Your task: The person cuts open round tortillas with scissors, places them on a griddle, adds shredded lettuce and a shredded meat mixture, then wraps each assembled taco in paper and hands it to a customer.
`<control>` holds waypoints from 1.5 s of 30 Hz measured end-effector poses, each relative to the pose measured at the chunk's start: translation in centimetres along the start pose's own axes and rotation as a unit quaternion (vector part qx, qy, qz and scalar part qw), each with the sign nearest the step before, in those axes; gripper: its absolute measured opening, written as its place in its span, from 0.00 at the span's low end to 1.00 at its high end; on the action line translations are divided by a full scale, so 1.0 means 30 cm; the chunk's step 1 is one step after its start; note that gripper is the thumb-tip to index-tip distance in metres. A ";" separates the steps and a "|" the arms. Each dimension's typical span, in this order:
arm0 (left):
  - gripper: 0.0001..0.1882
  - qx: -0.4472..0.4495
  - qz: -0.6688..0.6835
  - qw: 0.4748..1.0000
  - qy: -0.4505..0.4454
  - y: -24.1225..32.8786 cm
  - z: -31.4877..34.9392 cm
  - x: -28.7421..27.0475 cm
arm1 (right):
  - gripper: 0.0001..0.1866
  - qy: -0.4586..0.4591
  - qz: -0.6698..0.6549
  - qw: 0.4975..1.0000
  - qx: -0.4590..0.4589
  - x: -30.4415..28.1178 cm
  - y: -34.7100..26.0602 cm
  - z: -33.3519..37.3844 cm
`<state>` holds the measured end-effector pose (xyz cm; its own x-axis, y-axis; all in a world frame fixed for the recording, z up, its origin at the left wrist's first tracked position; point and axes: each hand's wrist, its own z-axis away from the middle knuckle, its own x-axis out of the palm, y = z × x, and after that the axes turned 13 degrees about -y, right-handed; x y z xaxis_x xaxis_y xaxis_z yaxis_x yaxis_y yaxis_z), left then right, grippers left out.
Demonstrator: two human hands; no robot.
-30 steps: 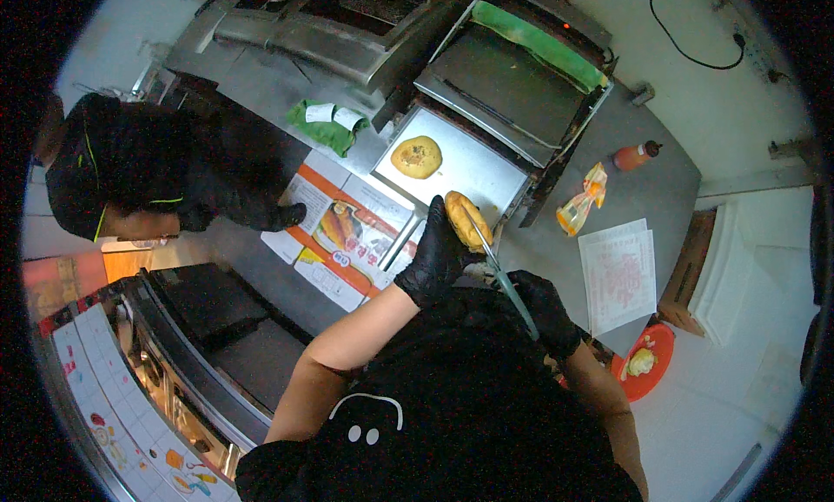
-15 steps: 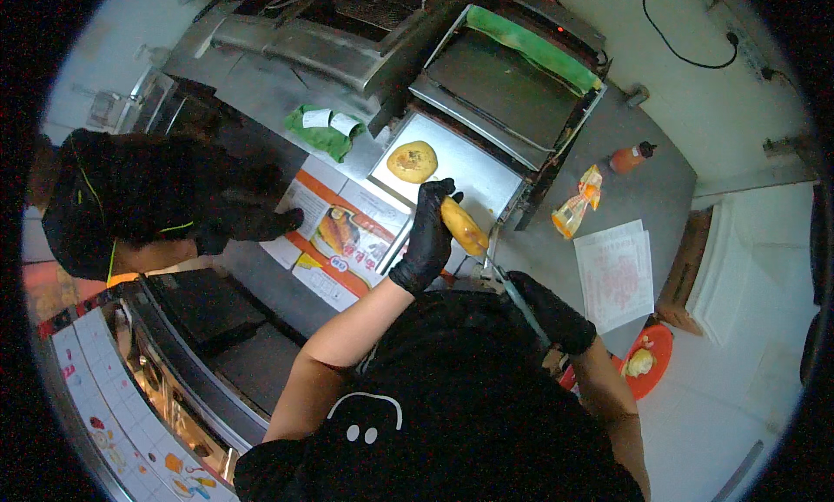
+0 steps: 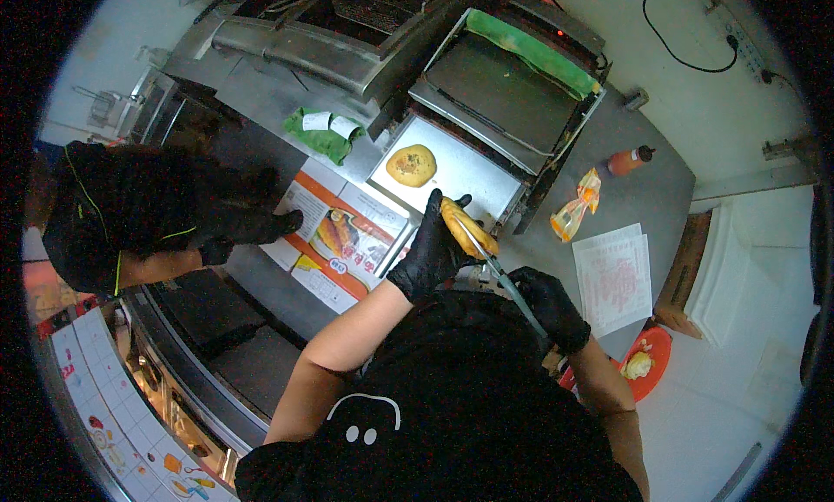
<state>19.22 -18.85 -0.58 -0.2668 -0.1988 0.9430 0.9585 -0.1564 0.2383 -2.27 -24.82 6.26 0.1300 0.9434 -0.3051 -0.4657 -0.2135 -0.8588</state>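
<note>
My left hand, in a black glove, is closed around a golden flat bun. My right hand, also black-gloved, grips a long slim utensil with a grey-green shank; whether it is a knife or tongs I cannot tell. Its narrow pale end lies against or inside the bun's side, and that contact is partly unclear. Beyond my left hand, a second round bun with a browned top rests on a metal tray.
A flat griddle press with a green strip stands behind the tray. Left are a green cloth, a printed carton and a co-worker's gloved hand. Right lie a food pouch, sauce bottle, papers and red bowl.
The held bun has tilted and shifted slightly, its side now facing up. The utensil's tip has moved up and left onto it. My right hand has moved slightly left.
</note>
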 end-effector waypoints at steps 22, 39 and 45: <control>0.26 0.071 -0.029 0.996 0.042 -0.034 -0.006 0.042 | 0.20 -0.096 -0.200 0.975 -0.006 -0.032 0.082 -0.030; 0.30 0.170 -0.277 0.944 0.057 0.019 -0.062 -0.099 | 0.26 -0.123 -0.147 0.981 -0.020 -0.056 0.058 0.019; 0.31 0.199 -0.587 0.784 0.010 0.019 -0.003 0.015 | 0.28 -0.132 -0.019 0.984 -0.114 -0.055 0.118 -0.040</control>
<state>19.63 -19.10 -0.05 -0.9871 -0.1593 0.0160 0.0046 0.0716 0.9974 -3.09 -27.44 3.24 -0.1031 0.9785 -0.1788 -0.2526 -0.1996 -0.9468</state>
